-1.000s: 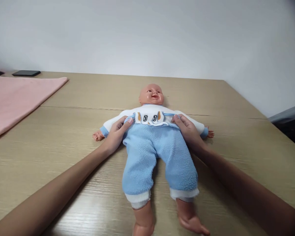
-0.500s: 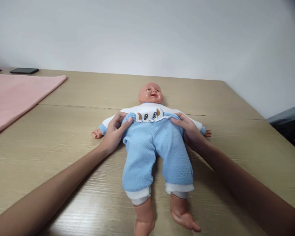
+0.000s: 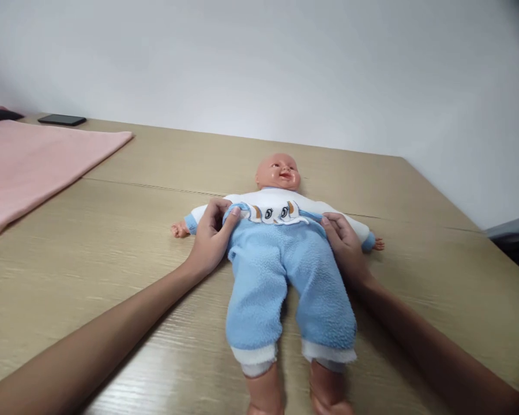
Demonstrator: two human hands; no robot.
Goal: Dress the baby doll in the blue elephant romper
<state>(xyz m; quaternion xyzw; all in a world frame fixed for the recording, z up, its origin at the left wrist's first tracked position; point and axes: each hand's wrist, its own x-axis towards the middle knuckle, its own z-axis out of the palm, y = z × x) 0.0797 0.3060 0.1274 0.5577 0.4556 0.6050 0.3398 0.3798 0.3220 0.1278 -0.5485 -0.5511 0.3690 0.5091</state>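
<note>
A baby doll (image 3: 277, 173) lies on its back on the wooden table, head away from me and arms spread. It wears a white top (image 3: 324, 206) with blue cuffs and a printed animal face, and fleecy blue pants (image 3: 259, 288) with white hems. At the left side of the waistband, my left hand (image 3: 211, 233) pinches the cloth between thumb and fingers. My right hand (image 3: 343, 242) grips the waistband's other side, its fingers closed on the edge. The lower part of the printed face is covered by the waistband. The doll's feet are cut off by the bottom of the view.
A pink cloth (image 3: 47, 161) is spread on the table (image 3: 155, 248) at the left. Behind it lie a dark phone-like slab (image 3: 62, 120) and a black item (image 3: 0, 116). A pale wall (image 3: 259, 69) rises behind the table. Something dark stands beyond the right edge.
The view has shifted, so everything sits a little further right and mostly lower. Both hands still hold the waistband; the right fingers have curled more tightly at its edge.
</note>
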